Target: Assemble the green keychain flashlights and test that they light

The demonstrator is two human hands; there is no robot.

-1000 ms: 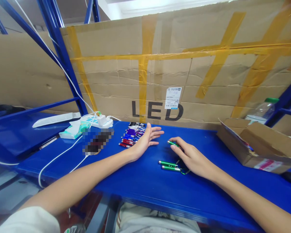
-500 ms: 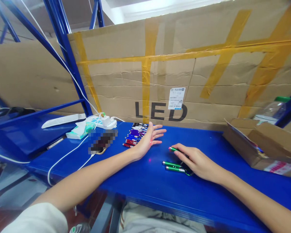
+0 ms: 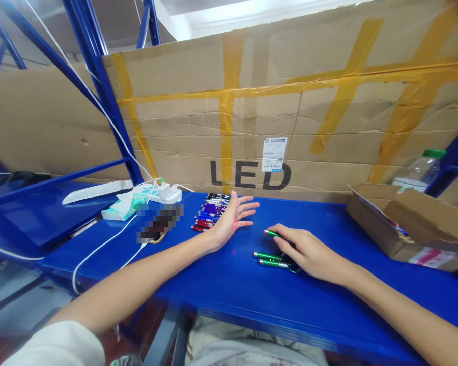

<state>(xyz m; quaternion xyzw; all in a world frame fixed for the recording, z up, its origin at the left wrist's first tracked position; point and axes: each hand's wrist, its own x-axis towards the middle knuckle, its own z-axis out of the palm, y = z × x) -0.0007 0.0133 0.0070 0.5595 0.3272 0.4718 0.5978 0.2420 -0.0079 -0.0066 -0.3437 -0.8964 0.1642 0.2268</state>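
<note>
My right hand (image 3: 305, 251) holds a green laser pointer (image 3: 272, 233) between thumb and fingers, its tip aimed left. A red light spot shows on the palm of my left hand (image 3: 232, 218), which is held on edge with its fingers spread and nothing in it. Two more green laser pointers (image 3: 272, 263) lie side by side below my right hand, their clip ends partly hidden by it. Behind my left hand, a row of pointers (image 3: 209, 214) in black, silver, purple, blue and red lies on the blue table; the hand covers part of their right ends.
An open cardboard box (image 3: 400, 244) stands on the right, a green-capped bottle (image 3: 420, 170) behind it. Left are a blurred phone (image 3: 160, 226), a tissue pack (image 3: 124, 206), a power strip (image 3: 164, 193) and a white cable (image 3: 95, 249). A large carton (image 3: 198, 122) walls the back.
The view has shifted slightly, so everything sits a little further left. Both hands keep their poses, and the red spot stays on my left palm.
</note>
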